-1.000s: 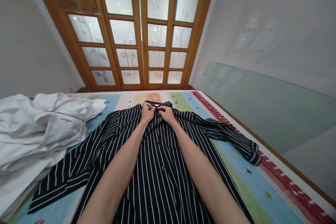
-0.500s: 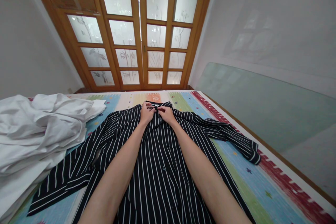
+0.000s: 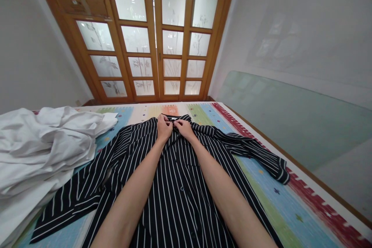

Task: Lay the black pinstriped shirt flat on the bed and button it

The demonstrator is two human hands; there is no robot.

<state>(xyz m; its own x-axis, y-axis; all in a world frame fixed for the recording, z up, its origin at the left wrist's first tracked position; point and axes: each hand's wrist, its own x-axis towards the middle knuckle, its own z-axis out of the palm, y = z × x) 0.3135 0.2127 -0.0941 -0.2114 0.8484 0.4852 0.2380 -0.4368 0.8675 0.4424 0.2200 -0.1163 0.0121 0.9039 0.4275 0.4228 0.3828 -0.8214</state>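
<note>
A black shirt with white stripes (image 3: 171,186) lies spread front side up, its collar at the far end and its sleeves out to both sides. At the collar, my left hand (image 3: 164,127) pinches the left part of the neck opening. My right hand (image 3: 183,128) grips the fabric just beside it, fingertips almost meeting those of the left. Whatever small part sits between the fingertips is too small to make out. Lower on the front, a round button (image 3: 182,188) shows on the placket.
A crumpled heap of white cloth (image 3: 49,139) lies at the left, next to the striped sleeve. Under everything is a colourful patterned bed cover (image 3: 261,178). A pale green headboard-like panel (image 3: 290,112) lines the right wall; wooden glass-paned doors (image 3: 157,58) stand behind.
My left hand has turned and shifted slightly right, its fingers drawn closer together at the collar. My right hand stays nearly in place. The view has tipped up a little.
</note>
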